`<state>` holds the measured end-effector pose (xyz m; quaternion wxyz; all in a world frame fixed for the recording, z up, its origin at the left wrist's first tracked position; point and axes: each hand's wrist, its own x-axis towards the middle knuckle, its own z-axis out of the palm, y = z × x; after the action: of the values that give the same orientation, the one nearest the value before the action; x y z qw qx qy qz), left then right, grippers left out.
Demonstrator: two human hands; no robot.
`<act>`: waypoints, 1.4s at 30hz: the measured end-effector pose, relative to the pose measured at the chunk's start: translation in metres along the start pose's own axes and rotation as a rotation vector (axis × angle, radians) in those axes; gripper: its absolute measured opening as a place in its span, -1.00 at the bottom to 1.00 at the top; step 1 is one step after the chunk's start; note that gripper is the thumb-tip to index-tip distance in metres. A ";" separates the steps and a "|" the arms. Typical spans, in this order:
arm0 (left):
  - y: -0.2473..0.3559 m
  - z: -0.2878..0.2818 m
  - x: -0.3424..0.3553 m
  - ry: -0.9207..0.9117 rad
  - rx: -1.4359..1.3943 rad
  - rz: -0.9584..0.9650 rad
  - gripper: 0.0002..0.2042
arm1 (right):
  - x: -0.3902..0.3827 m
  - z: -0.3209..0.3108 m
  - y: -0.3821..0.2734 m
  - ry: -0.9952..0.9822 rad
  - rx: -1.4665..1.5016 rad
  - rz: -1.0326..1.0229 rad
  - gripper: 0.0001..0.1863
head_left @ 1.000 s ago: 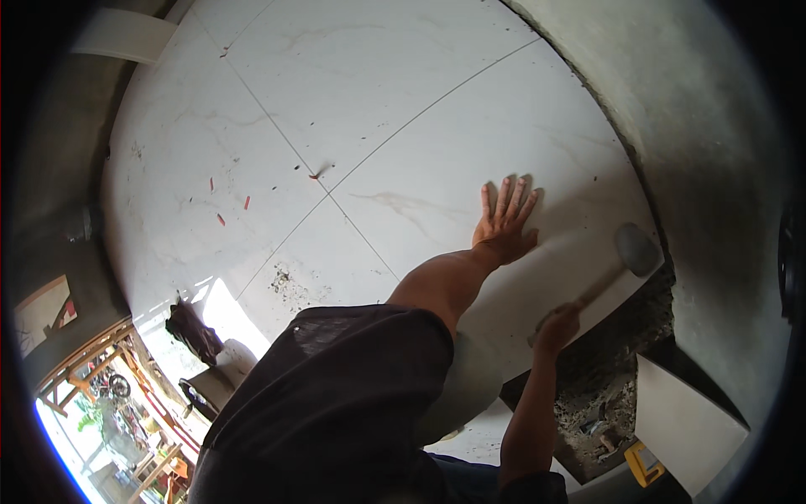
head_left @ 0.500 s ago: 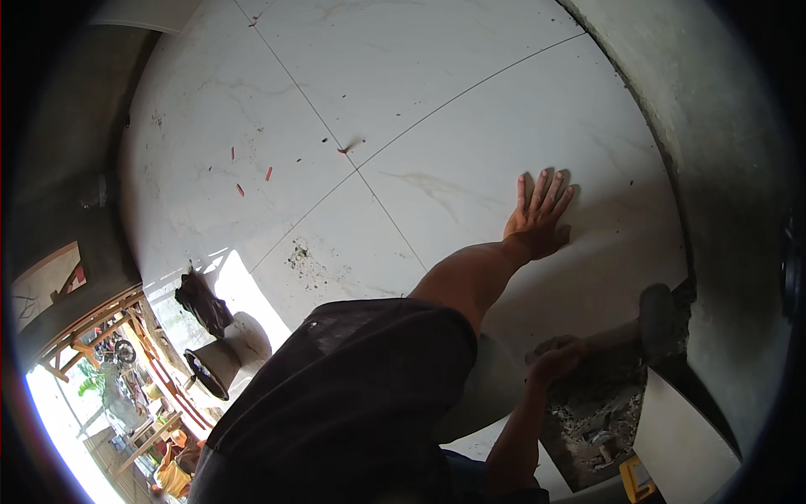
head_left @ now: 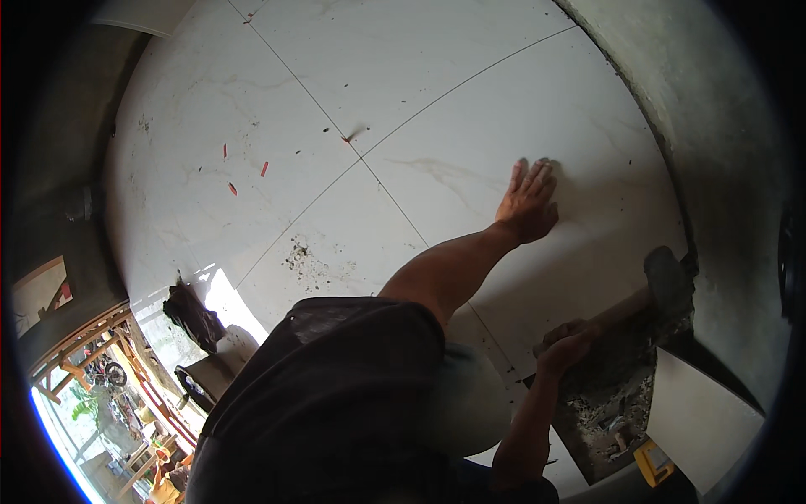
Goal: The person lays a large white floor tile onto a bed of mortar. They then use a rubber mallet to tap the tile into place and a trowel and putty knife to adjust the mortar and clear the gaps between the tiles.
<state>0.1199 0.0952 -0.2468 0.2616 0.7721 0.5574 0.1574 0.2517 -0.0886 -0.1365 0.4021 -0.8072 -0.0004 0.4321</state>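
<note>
Large white veined floor tiles [head_left: 437, 101] lie beneath me. My left hand [head_left: 527, 193] rests palm down on one near the middle right, fingers apart and slightly bent. Lower right, my right hand [head_left: 564, 349] grips the handle of a mallet [head_left: 667, 281] with a big dark head, held over the tile edge beside a rough unfinished patch [head_left: 604, 420]. A loose white tile [head_left: 697, 420] leans at the patch's right, and a yellow tool [head_left: 653, 462] lies just below it. My dark-clothed arm hides part of the floor.
A grey concrete wall [head_left: 726, 193] borders the right. Red scraps [head_left: 264, 170] and grit are scattered on the tiles. At lower left are a dark crumpled bag [head_left: 191, 315], a bucket [head_left: 201, 386] and a bright opening [head_left: 92, 420] with timber and a motorbike outside.
The mallet head dropped toward the patch at the right, then rose a little. My left hand stays on the tile, its fingers now more bent. The view has shifted slightly.
</note>
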 end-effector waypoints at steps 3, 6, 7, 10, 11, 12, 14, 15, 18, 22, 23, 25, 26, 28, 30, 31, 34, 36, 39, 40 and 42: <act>-0.029 -0.043 -0.041 0.090 0.173 -0.182 -0.30 | 0.017 -0.009 0.074 0.016 -0.018 -0.433 -0.29; -0.073 -0.079 -0.068 0.005 0.347 -0.395 -0.22 | 0.022 -0.032 0.101 0.004 -0.446 -0.253 -0.26; -0.087 -0.089 -0.076 0.013 0.407 -0.424 -0.21 | 0.003 -0.024 0.078 -0.035 -0.290 -0.291 -0.24; -0.112 -0.091 -0.084 0.100 0.489 -0.470 -0.22 | 0.005 -0.024 0.088 0.089 -0.415 -0.541 -0.25; -0.113 -0.090 -0.084 0.088 0.488 -0.470 -0.22 | 0.012 -0.023 0.093 0.100 -0.503 -0.523 -0.26; -0.116 -0.092 -0.085 0.038 0.499 -0.504 -0.24 | 0.008 -0.017 0.088 -0.014 -0.479 -0.259 -0.26; -0.125 -0.092 -0.093 0.055 0.528 -0.526 -0.24 | -0.021 -0.009 0.056 -0.064 -0.123 -0.233 -0.28; -0.119 -0.088 -0.084 0.089 0.531 -0.488 -0.25 | 0.000 -0.018 0.078 0.108 -0.357 -0.556 -0.28; -0.123 -0.078 -0.087 0.104 0.537 -0.472 -0.25 | -0.012 -0.022 0.103 0.032 -0.368 -0.600 -0.31; -0.125 -0.078 -0.084 0.090 0.576 -0.497 -0.25 | 0.000 -0.045 0.102 0.033 -0.287 -0.355 -0.28; -0.124 -0.075 -0.083 0.129 0.549 -0.454 -0.25 | 0.000 -0.049 0.109 0.073 -0.377 -0.497 -0.27; -0.127 -0.075 -0.086 0.146 0.526 -0.465 -0.25 | 0.001 -0.057 0.110 0.121 -0.468 -0.646 -0.26; -0.132 -0.077 -0.089 0.145 0.555 -0.475 -0.25 | 0.000 -0.059 0.104 0.058 -0.469 -0.510 -0.26; -0.133 -0.072 -0.089 0.174 0.549 -0.451 -0.26 | -0.001 -0.068 0.098 0.002 -0.467 -0.362 -0.26; -0.131 -0.068 -0.088 0.178 0.531 -0.351 -0.28 | -0.001 -0.078 0.103 -0.062 -0.277 -0.432 -0.31; -0.099 -0.073 -0.088 0.043 0.600 -0.248 -0.31 | -0.005 -0.086 0.109 -0.039 -0.278 -0.417 -0.31; -0.047 -0.030 -0.130 -0.030 0.464 0.282 -0.28 | 0.004 -0.082 0.103 -0.104 -0.526 -0.270 -0.31; 0.005 -0.026 -0.142 -0.459 0.658 0.255 -0.27 | -0.012 -0.079 0.075 -0.060 -0.313 -0.367 -0.31; 0.025 -0.023 -0.138 -0.478 0.627 0.355 -0.27 | -0.001 -0.080 0.109 -0.032 -0.531 -0.424 -0.30; 0.023 -0.024 -0.142 -0.519 0.650 0.333 -0.28 | -0.002 -0.078 0.104 -0.036 -0.529 -0.426 -0.30; 0.019 -0.024 -0.139 -0.558 0.676 0.305 -0.28 | -0.007 -0.076 0.091 0.008 -0.414 -0.456 -0.31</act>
<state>0.0766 -0.0353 -0.2097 0.1093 0.9000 0.3659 -0.2103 0.2683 -0.2023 -0.1678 0.3158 -0.8528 -0.2679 0.3181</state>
